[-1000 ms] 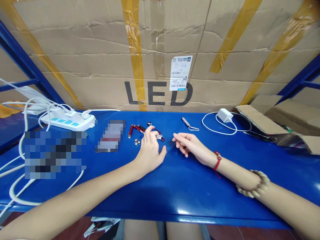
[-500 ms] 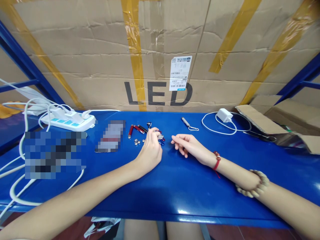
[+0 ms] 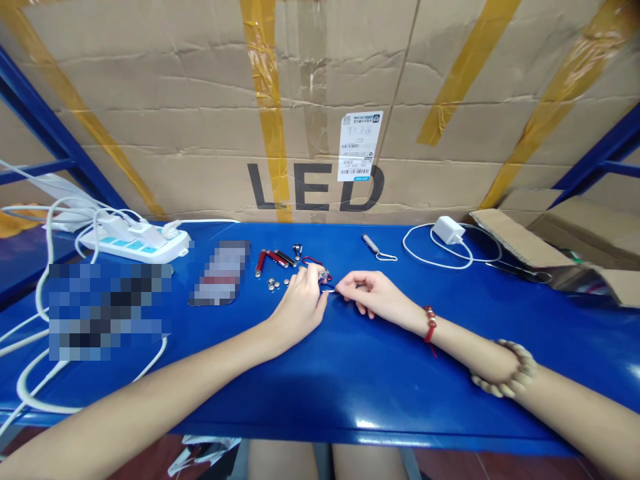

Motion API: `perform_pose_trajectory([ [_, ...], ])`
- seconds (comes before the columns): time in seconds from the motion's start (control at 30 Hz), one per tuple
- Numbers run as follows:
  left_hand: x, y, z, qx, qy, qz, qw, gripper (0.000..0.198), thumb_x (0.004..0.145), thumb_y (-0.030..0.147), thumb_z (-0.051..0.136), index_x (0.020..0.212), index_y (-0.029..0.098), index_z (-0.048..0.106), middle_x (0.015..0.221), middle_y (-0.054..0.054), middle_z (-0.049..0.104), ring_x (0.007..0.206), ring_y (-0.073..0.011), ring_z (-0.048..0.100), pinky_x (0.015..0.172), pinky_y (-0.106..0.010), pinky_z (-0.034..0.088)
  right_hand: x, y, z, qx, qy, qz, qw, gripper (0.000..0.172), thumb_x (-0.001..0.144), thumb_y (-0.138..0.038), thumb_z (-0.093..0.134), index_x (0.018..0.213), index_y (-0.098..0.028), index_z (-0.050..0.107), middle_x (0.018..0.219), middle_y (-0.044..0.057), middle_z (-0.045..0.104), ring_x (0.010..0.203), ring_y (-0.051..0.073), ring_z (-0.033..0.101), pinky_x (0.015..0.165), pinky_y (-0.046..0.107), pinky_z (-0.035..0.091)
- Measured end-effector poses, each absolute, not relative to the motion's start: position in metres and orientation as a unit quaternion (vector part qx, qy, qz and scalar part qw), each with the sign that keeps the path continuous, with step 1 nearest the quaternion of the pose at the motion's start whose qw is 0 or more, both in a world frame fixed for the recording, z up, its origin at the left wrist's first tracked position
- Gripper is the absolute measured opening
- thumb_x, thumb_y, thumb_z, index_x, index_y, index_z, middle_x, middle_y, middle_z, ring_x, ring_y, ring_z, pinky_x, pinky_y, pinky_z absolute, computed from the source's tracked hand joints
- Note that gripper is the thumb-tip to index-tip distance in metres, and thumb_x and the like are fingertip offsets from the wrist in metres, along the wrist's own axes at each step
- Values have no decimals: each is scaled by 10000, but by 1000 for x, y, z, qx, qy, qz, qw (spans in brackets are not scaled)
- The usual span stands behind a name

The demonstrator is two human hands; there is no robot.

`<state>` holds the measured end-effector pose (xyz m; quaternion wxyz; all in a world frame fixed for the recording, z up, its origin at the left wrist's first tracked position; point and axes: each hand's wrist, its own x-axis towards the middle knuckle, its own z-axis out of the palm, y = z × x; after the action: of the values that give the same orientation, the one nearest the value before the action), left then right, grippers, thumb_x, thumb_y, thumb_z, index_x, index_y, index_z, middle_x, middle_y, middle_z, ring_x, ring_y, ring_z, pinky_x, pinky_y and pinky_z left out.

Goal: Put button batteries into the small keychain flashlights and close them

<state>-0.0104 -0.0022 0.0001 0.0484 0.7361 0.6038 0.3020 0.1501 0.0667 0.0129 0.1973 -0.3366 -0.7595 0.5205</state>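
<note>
**Two hands meet over a thin cord at the middle of the table**

Both forearms lie flat on the blue table (image 3: 350, 380) and converge at the centre of the frame, a steady rest for fine finger work. The right hand (image 3: 374, 293) has thumb and forefinger pressed together on the end of a thin cord (image 3: 330, 287), the other fingers curled loosely beneath. Such a tip-to-tip pinch suits something this slender.

The left hand (image 3: 300, 303) is half closed, with its thumb stretched toward the cord. Its fingertips sit on a small silver fitting (image 3: 323, 273), but whether they actually grip it cannot be told at this size.

The cord spans the short gap between the two hands, low against the table top.

The loose parts lie in a tight cluster just above the left hand, within a finger's reach:
- red tubes (image 3: 261, 261)
- button cells (image 3: 273, 285)
- a red loop (image 3: 311, 259)

A silver keychain stick (image 3: 371, 243) lies apart at upper centre. A white charger (image 3: 449, 230) with its coiled cable sits to the upper right, and a power strip (image 3: 135, 241) at the left, both well clear of the hands.
</note>
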Motion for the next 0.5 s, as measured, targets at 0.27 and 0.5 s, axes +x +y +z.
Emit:
perform_pose_trajectory([
  [0.27, -11, 0, -3, 755, 561, 323, 103, 119, 811, 124, 422, 894, 187, 364, 869, -69, 537, 820, -216, 506, 756, -378, 417, 153, 67, 4, -283, -883, 256, 273, 155, 736, -283, 630, 855, -197, 678, 868, 24, 593, 480, 41, 470, 502, 203, 411],
  [0.5, -11, -2, 1, 763, 557, 314, 98, 96, 823, 130, 418, 885, 191, 379, 870, -61, 527, 816, -207, 511, 745, -370, 430, 155, 71, 3, -272, -894, 249, 253, 126, 768, -286, 599, 781, -195, 685, 907, 25, 599, 480, 38, 461, 493, 201, 382],
])
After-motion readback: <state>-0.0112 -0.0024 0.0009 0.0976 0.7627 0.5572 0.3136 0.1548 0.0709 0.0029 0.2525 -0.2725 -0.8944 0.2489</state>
